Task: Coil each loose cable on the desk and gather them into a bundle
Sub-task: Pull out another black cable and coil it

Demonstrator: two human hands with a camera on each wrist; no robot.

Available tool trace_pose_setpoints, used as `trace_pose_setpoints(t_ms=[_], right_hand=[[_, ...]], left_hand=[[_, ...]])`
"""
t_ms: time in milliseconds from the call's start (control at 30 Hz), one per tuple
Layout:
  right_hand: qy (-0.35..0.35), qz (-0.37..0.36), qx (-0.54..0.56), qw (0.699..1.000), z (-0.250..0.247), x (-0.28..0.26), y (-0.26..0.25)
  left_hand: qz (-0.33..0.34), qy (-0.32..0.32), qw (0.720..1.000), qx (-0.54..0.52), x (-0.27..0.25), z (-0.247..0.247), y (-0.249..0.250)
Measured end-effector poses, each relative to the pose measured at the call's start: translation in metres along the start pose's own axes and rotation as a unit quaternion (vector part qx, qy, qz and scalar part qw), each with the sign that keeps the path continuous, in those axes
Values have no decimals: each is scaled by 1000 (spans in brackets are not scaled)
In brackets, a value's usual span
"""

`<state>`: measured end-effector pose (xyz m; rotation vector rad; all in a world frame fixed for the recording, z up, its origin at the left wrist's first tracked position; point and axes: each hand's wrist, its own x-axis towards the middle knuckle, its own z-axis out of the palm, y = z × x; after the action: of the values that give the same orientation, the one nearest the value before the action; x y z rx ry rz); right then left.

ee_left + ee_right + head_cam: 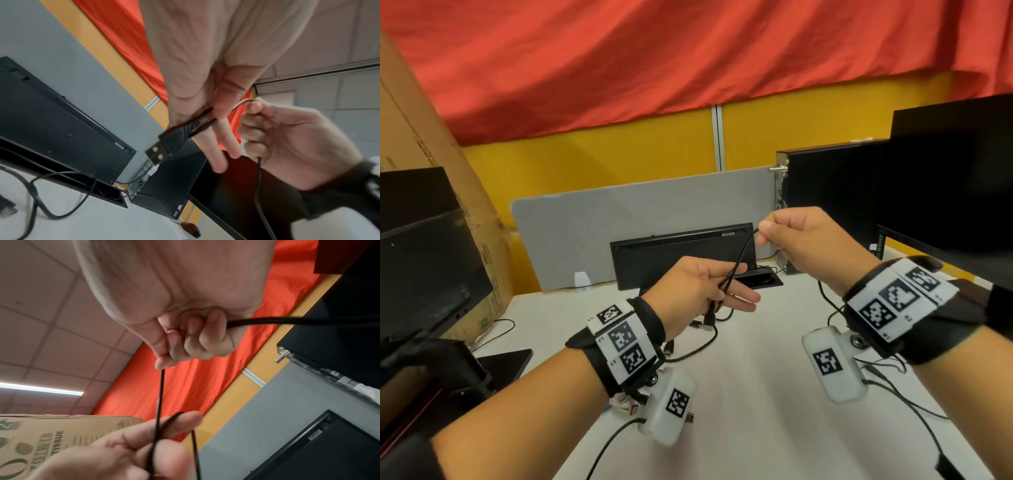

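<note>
A thin black USB cable [740, 255] stretches taut between my two hands above the white desk [756, 394]. My left hand [717, 291] pinches a few strands of it between thumb and fingers, the other fingers held out straight. The cable's USB plug [162, 146] hangs below that hand. My right hand [768, 234], higher and to the right, pinches the cable [161, 394] between thumb and forefinger with the other fingers curled around it. From that fist the cable runs off to the right [287, 321]. A thicker black cable [700, 346] lies loose on the desk under my left hand.
A black keyboard [681, 253] leans on the grey partition [585, 233], with a desk cable box [756, 278] before it. A black PC tower [825, 198] and monitor [955, 192] stand right. Another monitor [421, 257] and a cardboard box [431, 154] stand left. More cables [893, 387] trail right.
</note>
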<state>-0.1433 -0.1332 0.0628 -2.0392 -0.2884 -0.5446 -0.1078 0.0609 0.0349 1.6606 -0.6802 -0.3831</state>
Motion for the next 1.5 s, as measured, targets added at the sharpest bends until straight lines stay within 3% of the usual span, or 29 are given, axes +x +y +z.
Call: trace_pose_setpoints(t_ms=[133, 567, 800, 933, 1067, 1233, 1333, 1500], right_hand=[[46, 7, -9, 999, 5, 7, 20], [49, 5, -116, 992, 38, 6, 54], [-67, 34, -149, 986, 51, -7, 53], [-156, 41, -214, 963, 52, -16, 48], [-206, 50, -232, 949, 62, -29, 38], [-246, 19, -252, 936, 53, -34, 14], [-227, -22, -224, 948, 42, -27, 1], [-137, -52, -191, 971, 28, -2, -4]], left_hand=[[6, -13, 998, -63, -2, 1, 4], [7, -92, 962, -256, -2, 1, -8], [67, -77, 948, -300, 0, 0, -11], [81, -43, 933, -348, 3, -2, -14], [90, 24, 944, -315, 7, -10, -20], [68, 73, 982, -161, 4, -19, -29], [31, 61, 992, -104, 1, -20, -30], [8, -31, 995, -96, -6, -10, -25]])
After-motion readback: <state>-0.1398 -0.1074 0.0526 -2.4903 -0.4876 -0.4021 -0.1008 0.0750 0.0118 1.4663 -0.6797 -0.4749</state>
